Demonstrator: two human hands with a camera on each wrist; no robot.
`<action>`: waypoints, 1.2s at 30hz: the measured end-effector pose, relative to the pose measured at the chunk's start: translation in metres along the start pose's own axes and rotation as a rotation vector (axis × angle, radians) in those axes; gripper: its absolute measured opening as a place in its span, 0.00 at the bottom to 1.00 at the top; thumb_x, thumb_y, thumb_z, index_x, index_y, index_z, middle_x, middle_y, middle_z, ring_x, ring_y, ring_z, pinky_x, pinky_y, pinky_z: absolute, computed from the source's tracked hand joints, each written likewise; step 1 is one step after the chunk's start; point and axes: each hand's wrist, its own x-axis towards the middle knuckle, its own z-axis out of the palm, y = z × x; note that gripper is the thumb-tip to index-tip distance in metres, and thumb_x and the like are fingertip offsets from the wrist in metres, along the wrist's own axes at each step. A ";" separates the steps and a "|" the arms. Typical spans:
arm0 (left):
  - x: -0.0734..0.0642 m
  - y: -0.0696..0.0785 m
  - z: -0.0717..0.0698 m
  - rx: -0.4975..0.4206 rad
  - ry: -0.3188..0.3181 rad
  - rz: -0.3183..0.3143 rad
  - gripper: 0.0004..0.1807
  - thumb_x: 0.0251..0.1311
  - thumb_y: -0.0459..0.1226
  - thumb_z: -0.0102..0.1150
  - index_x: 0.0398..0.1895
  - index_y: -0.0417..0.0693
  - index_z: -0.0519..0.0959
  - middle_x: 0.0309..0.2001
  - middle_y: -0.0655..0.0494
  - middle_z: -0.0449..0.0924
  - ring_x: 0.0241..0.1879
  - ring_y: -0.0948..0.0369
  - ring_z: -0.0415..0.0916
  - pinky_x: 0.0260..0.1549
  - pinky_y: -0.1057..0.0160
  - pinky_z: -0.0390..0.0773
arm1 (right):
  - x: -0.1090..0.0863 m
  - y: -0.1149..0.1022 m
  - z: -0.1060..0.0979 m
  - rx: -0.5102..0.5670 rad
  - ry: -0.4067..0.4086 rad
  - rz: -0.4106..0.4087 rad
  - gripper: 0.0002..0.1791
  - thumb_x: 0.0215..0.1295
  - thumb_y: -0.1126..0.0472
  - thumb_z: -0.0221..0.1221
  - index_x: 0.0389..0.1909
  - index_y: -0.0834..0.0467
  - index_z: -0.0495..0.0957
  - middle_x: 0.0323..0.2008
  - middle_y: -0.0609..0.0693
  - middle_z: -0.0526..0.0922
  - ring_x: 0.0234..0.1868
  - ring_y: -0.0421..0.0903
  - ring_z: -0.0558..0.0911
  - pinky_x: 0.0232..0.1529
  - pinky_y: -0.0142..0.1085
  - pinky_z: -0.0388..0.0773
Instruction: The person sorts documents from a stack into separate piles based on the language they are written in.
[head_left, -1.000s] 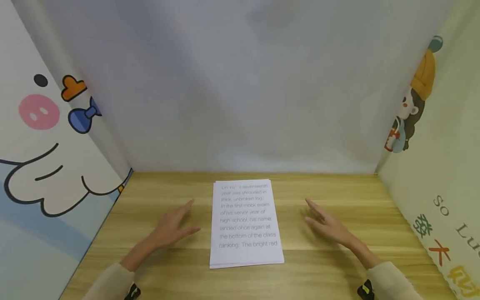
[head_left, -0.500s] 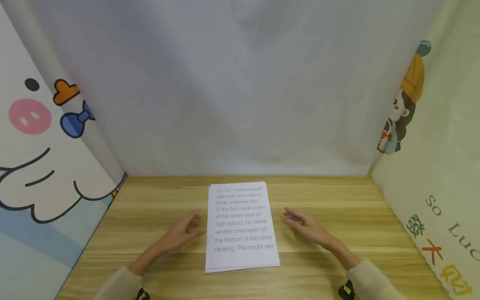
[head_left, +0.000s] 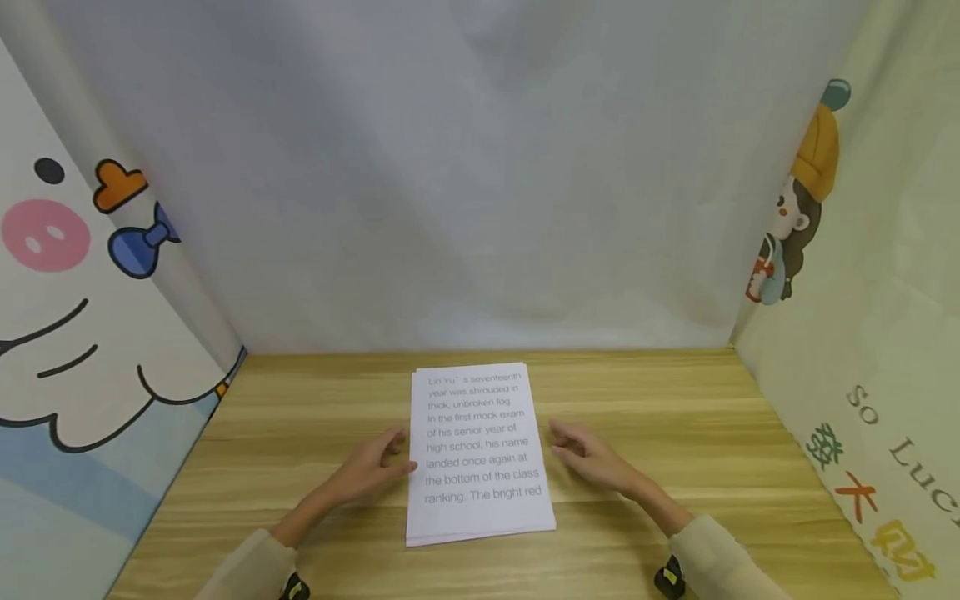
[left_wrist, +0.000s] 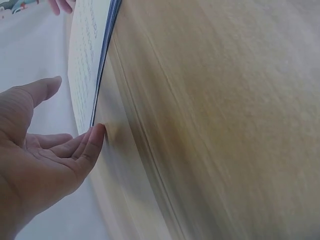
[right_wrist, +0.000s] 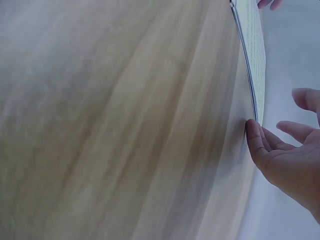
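A thin stack of printed paper sheets (head_left: 483, 442) lies flat on the wooden table, large English text facing up. My left hand (head_left: 366, 472) is at its left long edge. In the left wrist view, the fingertips of that left hand (left_wrist: 52, 155) meet the stack's edge at the tabletop, while the thumb is raised apart from the paper. At the opposite edge is my right hand (head_left: 596, 458), fingers loosely bent. The right wrist view has the right hand's (right_wrist: 292, 152) little-finger side down by the stack's edge, thumb lifted. Neither hand grips the sheets.
The wooden table (head_left: 637, 550) runs back to a pale grey-white wall sheet (head_left: 480, 208). Cartoon-printed panels stand on both sides, a white character on the left panel (head_left: 45, 350) and lettering on the right panel (head_left: 885, 333).
Both hands have moved inward from beside the paper to its left and right edges, their fingers bending a little more. The head view has shifted slightly; the stack stays on the table.
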 end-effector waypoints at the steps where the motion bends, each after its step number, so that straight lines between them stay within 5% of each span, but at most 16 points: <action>1: 0.001 0.001 0.001 -0.003 0.001 -0.002 0.37 0.66 0.41 0.65 0.71 0.26 0.64 0.65 0.28 0.73 0.60 0.38 0.77 0.54 0.49 0.84 | 0.000 -0.001 0.001 0.006 -0.004 0.004 0.30 0.77 0.63 0.53 0.72 0.76 0.60 0.67 0.75 0.69 0.62 0.67 0.77 0.66 0.56 0.75; 11: 0.007 0.007 0.006 0.038 0.007 -0.014 0.36 0.65 0.40 0.66 0.71 0.32 0.67 0.64 0.34 0.76 0.58 0.45 0.79 0.57 0.48 0.82 | -0.001 -0.003 0.004 0.017 -0.032 0.083 0.30 0.79 0.60 0.52 0.73 0.74 0.60 0.70 0.72 0.69 0.66 0.66 0.75 0.69 0.58 0.71; 16: 0.012 0.009 0.009 0.034 0.018 -0.049 0.36 0.64 0.40 0.67 0.71 0.32 0.67 0.64 0.35 0.77 0.58 0.45 0.79 0.59 0.44 0.79 | 0.000 -0.003 0.005 0.011 -0.045 0.063 0.28 0.79 0.61 0.52 0.72 0.73 0.63 0.69 0.70 0.72 0.65 0.65 0.76 0.67 0.49 0.76; 21: 0.015 0.011 0.012 0.000 0.032 -0.066 0.36 0.64 0.38 0.66 0.71 0.31 0.67 0.64 0.36 0.77 0.57 0.46 0.80 0.60 0.44 0.78 | 0.000 -0.005 0.006 0.011 -0.050 0.059 0.28 0.78 0.59 0.52 0.71 0.72 0.65 0.68 0.70 0.73 0.65 0.64 0.77 0.66 0.51 0.76; 32: 0.009 0.018 0.013 -0.056 -0.003 -0.063 0.33 0.65 0.36 0.64 0.69 0.28 0.68 0.58 0.33 0.79 0.49 0.50 0.82 0.53 0.48 0.82 | -0.004 -0.005 0.007 0.008 -0.027 0.032 0.25 0.79 0.62 0.51 0.68 0.75 0.68 0.67 0.73 0.72 0.68 0.69 0.73 0.68 0.57 0.73; 36: 0.007 0.021 0.014 -0.055 0.021 -0.102 0.21 0.62 0.34 0.64 0.56 0.31 0.77 0.48 0.38 0.81 0.43 0.52 0.81 0.43 0.55 0.84 | -0.005 -0.008 0.008 0.014 0.001 0.074 0.24 0.77 0.64 0.52 0.66 0.76 0.68 0.57 0.71 0.80 0.57 0.65 0.82 0.57 0.43 0.83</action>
